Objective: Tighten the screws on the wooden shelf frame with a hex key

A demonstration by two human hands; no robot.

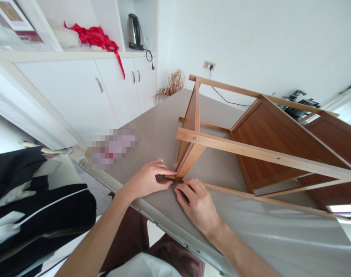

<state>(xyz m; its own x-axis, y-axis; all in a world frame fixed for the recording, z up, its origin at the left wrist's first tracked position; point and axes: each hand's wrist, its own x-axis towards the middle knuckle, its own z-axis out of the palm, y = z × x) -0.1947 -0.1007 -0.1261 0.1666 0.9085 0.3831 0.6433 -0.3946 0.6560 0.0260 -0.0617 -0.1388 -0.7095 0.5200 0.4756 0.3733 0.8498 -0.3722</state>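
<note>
A wooden shelf rack (259, 154) lies on its side on a grey table, with brown panels set between its long rails. My left hand (149, 179) is closed around the end of the rack's lower near rail, thumb below and fingers above. Just to the right, my right hand (198, 206) is closed in a pinch at the same corner. A thin bit of metal (173, 184) shows at its fingertips; its kind is too small to make out. On the upper near rail, a screw head (195, 139) sits close to the end.
A blurred pinkish item (114, 148) rests on the table (152, 127) at left. White cabinets (74, 88) stand behind, bearing red ribbon (94, 36) and an electric kettle (134, 30). Dark clothes (60, 215) lie at lower left. A black cord (226, 99) runs from the wall socket.
</note>
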